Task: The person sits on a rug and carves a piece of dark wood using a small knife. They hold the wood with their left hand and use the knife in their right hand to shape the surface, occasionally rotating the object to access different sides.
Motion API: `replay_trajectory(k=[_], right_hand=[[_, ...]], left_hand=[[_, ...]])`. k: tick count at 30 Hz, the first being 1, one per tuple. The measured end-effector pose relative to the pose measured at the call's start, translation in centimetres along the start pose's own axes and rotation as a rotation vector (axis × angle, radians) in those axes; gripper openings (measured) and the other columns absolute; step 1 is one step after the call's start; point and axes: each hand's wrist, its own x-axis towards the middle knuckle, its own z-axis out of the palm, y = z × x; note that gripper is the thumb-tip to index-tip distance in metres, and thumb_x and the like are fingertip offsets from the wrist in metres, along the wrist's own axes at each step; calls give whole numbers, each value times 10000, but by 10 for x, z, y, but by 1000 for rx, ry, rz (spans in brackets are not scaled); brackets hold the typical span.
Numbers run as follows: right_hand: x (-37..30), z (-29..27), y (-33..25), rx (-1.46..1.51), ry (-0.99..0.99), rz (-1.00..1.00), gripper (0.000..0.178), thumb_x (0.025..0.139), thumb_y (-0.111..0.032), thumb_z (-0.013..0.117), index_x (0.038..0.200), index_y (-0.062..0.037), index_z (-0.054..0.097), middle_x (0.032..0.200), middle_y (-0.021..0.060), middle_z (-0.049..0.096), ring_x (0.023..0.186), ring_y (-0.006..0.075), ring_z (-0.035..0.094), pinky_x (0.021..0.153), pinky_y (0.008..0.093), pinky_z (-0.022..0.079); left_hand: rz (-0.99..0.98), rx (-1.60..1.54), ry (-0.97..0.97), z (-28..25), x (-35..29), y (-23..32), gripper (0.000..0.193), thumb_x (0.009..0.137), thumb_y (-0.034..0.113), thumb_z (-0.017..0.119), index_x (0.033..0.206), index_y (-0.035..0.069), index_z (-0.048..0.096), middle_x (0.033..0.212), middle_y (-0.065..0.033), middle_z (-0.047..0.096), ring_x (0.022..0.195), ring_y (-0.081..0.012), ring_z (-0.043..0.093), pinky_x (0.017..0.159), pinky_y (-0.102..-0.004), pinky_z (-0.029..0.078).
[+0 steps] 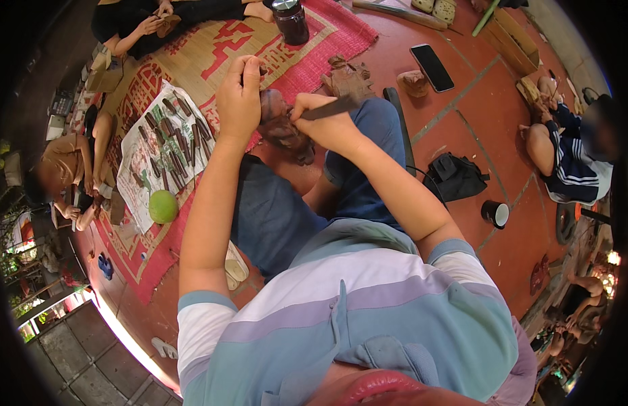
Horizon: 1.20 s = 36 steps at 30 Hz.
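A brown carved wooden piece (285, 128) rests between my legs, its surface glossy and knobbly. My left hand (239, 98) is closed at its left side, with a small dark end poking out by the fingertips; the rest of what it grips is hidden. On the right, my right hand (329, 127) pinches a dark, flat tool (332, 108) that widens toward its outer end. The fingers of that hand touch or nearly touch the carving, and the tool's working end is hidden. Another rough brown carving (348, 78) lies on the floor just beyond my right knee.
Several dark-handled carving tools (182, 150) lie on white paper at left, beside a green round fruit (163, 206). A jar (291, 24) stands ahead. Rightward are a phone (432, 68), a black bag (456, 177) and a cup (495, 214). Other people sit around, including one in a striped jacket (574, 152).
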Motion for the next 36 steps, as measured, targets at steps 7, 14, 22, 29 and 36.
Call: replay_trajectory(k=[7, 14, 22, 29, 36], right_hand=[[5, -16, 7, 163, -89, 154, 64, 695, -1, 619, 722, -25, 566, 680, 57, 603, 677, 125, 592, 614, 277, 457], [7, -30, 50, 145, 118, 54, 124, 695, -3, 663, 686, -22, 541, 653, 42, 544, 653, 118, 530, 605, 288, 440], [-42, -92, 100, 441, 269, 399, 123, 815, 23, 637, 791, -26, 526, 786, 41, 596, 725, 106, 601, 725, 244, 527], [-43, -87, 106, 452, 308, 368, 140, 830, 10, 644, 805, -32, 513, 785, 39, 584, 727, 101, 581, 697, 220, 489], [-47, -84, 105, 448, 340, 356, 154, 821, 3, 666, 793, -30, 518, 775, 24, 567, 720, 90, 579, 686, 214, 506]], left_hand=[[-5, 48, -43, -2, 1, -3, 312, 985, 289, 447, 995, 22, 609, 856, -53, 611, 762, -115, 583, 698, -246, 476], [19, 41, 36, 0, -2, -3, 306, 936, 315, 499, 1012, 37, 601, 853, -124, 650, 816, -237, 635, 739, -341, 470], [-136, -239, -152, -33, -16, -25, 376, 905, 251, 569, 1237, 80, 525, 1079, -67, 619, 965, -136, 570, 829, -282, 452], [-211, -294, -99, -34, -36, -21, 377, 913, 174, 558, 1279, 86, 540, 1114, -64, 626, 991, -118, 571, 858, -262, 453], [-339, -264, -146, -44, -46, -5, 387, 929, 270, 540, 1258, 67, 559, 992, -51, 670, 909, -108, 596, 803, -259, 465]])
